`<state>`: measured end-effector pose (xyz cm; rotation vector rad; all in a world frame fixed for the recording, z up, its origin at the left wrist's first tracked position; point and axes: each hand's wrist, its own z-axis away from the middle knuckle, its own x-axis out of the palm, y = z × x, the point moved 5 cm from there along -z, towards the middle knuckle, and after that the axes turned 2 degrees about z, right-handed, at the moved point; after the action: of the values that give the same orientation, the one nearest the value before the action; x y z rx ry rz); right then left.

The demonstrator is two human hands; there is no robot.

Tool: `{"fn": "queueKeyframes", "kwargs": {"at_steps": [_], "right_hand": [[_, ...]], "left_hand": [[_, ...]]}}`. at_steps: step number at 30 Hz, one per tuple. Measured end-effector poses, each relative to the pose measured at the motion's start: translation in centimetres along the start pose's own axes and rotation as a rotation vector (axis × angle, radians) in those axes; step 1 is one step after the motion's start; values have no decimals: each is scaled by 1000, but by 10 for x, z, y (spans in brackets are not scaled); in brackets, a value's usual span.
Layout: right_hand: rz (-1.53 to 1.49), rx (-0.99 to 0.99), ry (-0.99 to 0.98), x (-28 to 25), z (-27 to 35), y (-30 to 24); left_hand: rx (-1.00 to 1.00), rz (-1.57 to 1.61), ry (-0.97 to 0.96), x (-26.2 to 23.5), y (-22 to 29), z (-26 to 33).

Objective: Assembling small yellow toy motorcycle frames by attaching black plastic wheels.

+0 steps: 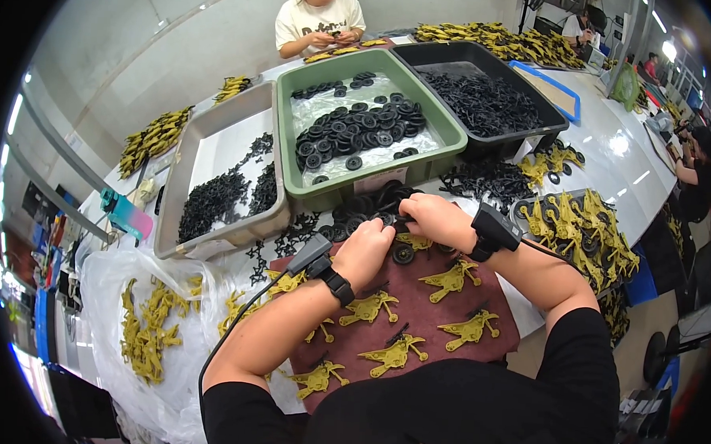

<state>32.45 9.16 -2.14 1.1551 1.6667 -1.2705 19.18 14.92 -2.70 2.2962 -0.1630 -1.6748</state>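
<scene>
My left hand (364, 250) and my right hand (435, 219) meet over the far edge of a dark red mat (435, 314), fingers curled around a small yellow toy piece (412, 241) with a black wheel (403, 254) just below it. Both wrists carry black strap-on devices. Several yellow plastic figures (452, 279) lie spread on the mat in front of me. A heap of loose black wheels (368, 205) sits just beyond my fingers.
A green bin (450, 139) of black wheels, a grey bin (175, 174) and a black bin (551, 111) of small black parts stand behind. A tray (581, 228) of finished yellow figures lies right; a clear bag (106, 290) of yellow parts left. Another person works across the table.
</scene>
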Motion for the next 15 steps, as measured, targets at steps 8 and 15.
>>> {"fn": "queueKeyframes", "kwargs": {"at_steps": [8, 15], "right_hand": [[-264, 241, 160, -18, -20, 45], [-248, 199, 191, -31, -9, 17]], "left_hand": [[-107, 114, 108, -16, -18, -23], [-121, 132, 119, -10, -18, -29]]}}
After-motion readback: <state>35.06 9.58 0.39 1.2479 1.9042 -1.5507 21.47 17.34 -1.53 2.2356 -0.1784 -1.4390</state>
